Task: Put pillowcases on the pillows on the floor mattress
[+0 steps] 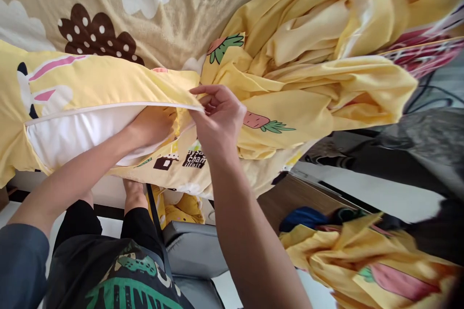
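Observation:
A yellow pillowcase [94, 82] with a rabbit print lies across the bed, and a white pillow [68, 135] shows through its open edge. My left hand [154, 125] reaches into the opening, its fingers hidden under the fabric against the pillow. My right hand [217, 116] pinches the upper edge of the pillowcase opening near its corner, fingers closed on the cloth.
A crumpled yellow sheet [319, 58] with carrot prints is heaped to the right on a beige blanket [174, 19] with cloud and flower shapes. More yellow fabric [362, 260] lies lower right by a wooden surface [290, 198]. A grey chair [195, 251] stands beside my legs.

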`<state>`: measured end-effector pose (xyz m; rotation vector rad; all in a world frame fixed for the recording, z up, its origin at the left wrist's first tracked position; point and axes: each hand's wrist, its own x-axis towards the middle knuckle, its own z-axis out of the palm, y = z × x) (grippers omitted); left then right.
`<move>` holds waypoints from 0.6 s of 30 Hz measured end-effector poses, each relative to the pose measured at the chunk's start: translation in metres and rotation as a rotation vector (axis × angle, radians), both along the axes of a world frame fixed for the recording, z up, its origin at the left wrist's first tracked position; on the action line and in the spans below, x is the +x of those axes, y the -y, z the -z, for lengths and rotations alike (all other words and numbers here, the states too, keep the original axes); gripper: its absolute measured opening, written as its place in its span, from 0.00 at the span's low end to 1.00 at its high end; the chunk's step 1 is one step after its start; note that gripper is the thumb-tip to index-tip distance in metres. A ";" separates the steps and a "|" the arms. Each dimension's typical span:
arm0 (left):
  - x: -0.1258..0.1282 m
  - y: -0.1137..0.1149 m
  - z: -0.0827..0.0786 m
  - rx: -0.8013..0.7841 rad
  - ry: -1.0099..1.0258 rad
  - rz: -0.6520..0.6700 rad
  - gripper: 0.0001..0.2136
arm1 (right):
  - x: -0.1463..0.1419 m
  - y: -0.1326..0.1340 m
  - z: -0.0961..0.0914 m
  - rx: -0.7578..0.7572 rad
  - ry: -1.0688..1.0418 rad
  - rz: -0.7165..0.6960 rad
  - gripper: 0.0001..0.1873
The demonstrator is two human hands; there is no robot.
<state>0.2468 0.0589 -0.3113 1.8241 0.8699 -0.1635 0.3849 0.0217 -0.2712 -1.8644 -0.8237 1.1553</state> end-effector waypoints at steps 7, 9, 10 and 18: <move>-0.067 0.038 -0.041 0.310 -0.053 0.362 0.21 | 0.040 0.035 0.100 -0.268 -0.280 0.324 0.25; -0.074 0.050 -0.045 0.307 -0.056 0.372 0.22 | 0.036 0.043 0.139 -0.449 -0.241 0.459 0.26; -0.076 0.054 -0.044 0.299 -0.050 0.372 0.23 | 0.032 0.043 0.153 -0.488 -0.248 0.473 0.27; -0.109 0.049 -0.002 0.054 -0.091 0.265 0.35 | 0.045 -0.034 0.155 -0.168 0.064 0.141 0.18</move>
